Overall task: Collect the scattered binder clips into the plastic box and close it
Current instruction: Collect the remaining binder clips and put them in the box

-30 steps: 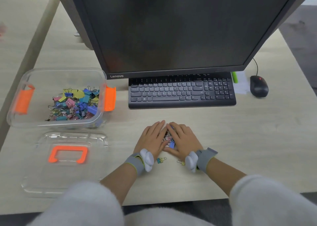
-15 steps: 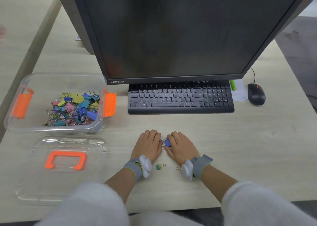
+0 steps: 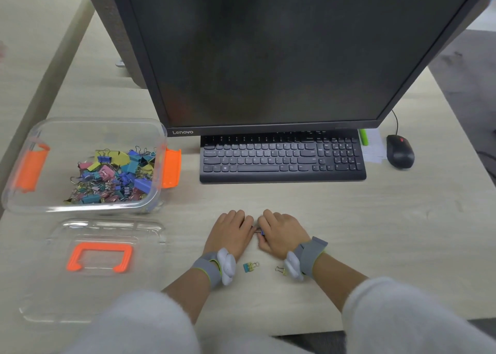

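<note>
Knuckles up on the desk [image 3: 349, 219]: clamping a blue clip [image 3: 260, 231] between tightly curled left hand [image 3: 230, 233] and right hand [image 3: 284, 234]. Leaving a teal clip [image 3: 249, 267] and a yellow clip [image 3: 280, 269] loose beside the wrists. Over left, an open box [image 3: 80, 209] with a heap of clips [image 3: 115, 176], lid [image 3: 99, 258] flat just in front. Reading "Lenovo" on the monitor [image 3: 268, 58].

The left hand [image 3: 230, 233] and the right hand [image 3: 284, 233] lie knuckles up on the counter [image 3: 375, 233], side by side and almost touching. Their fingers [image 3: 268, 215] are curled under. The right hand pinches a blue binder clip [image 3: 261, 232]. What the left hand holds is hidden. Both wrists wear grey bands [image 3: 208, 269].
</note>
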Tool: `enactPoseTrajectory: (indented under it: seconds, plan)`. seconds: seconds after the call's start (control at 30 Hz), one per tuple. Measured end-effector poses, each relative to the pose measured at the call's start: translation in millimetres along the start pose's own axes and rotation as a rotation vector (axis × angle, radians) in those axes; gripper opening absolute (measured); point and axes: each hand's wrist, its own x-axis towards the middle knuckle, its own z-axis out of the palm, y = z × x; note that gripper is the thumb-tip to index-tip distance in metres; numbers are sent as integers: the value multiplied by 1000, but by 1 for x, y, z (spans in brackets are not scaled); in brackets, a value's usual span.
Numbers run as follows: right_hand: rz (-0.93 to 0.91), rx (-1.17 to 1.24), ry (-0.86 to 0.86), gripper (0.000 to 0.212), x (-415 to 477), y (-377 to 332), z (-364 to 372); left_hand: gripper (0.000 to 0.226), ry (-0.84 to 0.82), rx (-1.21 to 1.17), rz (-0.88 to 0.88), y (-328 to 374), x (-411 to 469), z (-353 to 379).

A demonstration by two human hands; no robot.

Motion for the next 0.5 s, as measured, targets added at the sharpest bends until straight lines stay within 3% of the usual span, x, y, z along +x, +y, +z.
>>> enactPoseTrajectory:
  seconds: [0.23, 0.37, 0.5]
  plan:
    - [17, -29, 29, 36, 5, 1, -2, 37, 69, -38, -6, -8, 4, -4]
    - [77, -13, 94, 61, 4, 1, -2, 36, 77, -77, -11, -8, 4, -3]
    - [143, -6, 86, 65, 4, -1, -2, 25, 31, -105, -21, -10, 7, -6]
